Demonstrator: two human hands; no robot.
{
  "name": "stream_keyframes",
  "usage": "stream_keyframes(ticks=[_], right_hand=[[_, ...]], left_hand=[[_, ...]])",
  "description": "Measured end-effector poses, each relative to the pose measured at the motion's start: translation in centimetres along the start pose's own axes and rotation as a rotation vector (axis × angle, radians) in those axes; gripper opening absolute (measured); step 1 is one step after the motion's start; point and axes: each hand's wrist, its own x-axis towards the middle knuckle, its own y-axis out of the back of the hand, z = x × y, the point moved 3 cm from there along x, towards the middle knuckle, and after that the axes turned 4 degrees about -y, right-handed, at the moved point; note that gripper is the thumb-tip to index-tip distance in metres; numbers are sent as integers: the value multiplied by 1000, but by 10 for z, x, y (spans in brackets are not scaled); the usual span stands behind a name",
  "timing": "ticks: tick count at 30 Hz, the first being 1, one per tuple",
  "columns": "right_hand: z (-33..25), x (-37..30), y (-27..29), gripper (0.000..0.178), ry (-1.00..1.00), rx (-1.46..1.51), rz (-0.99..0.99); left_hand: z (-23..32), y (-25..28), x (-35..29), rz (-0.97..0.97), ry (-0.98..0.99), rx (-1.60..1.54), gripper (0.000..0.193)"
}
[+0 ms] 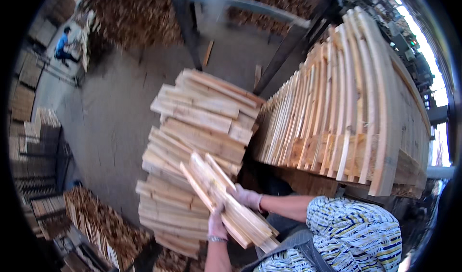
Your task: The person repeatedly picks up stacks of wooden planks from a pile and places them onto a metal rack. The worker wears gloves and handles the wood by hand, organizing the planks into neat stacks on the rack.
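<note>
A bundle of several pale wooden boards [231,204] lies slanted between my two gloved hands. My left hand [218,223], with a band at the wrist, is closed around the bundle's left edge. From the other side my right hand [246,198] grips the boards' right edge. The boards' far ends sit over a large stack of loose boards [192,142] in front of me; whether they touch it cannot be told. That stack is layered unevenly, with ends sticking out at different lengths.
To the right stands a tall row of long boards [332,103] on edge. A metal frame [240,1] rises ahead, with heaped wood pieces [134,14] behind. A loose stick [208,53] lies on the floor. Another person [64,46] in blue is far left; a wood-filled crate [103,224] is lower left.
</note>
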Motion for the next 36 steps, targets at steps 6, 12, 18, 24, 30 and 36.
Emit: stream_keyframes(ticks=[6,12,18,24,30,36], right_hand=[[-36,-40,19,99,123,27,-15],[-176,-138,14,102,707,-67,170],[-247,-334,97,99,1077,-70,320],[-212,-464,203,101,1117,-35,632],[-117,-526,324,98,1050,72,726],[31,-592,430,105,850,86,1029]], left_hand=[[12,-10,-18,-158,-114,14,65],[127,-85,-185,-90,-608,177,57],[185,-192,-319,-216,-960,244,56],[139,-303,-381,-568,-988,319,54],[38,-422,-370,-1067,-828,382,78],[-111,-540,-378,-1231,-493,542,56]])
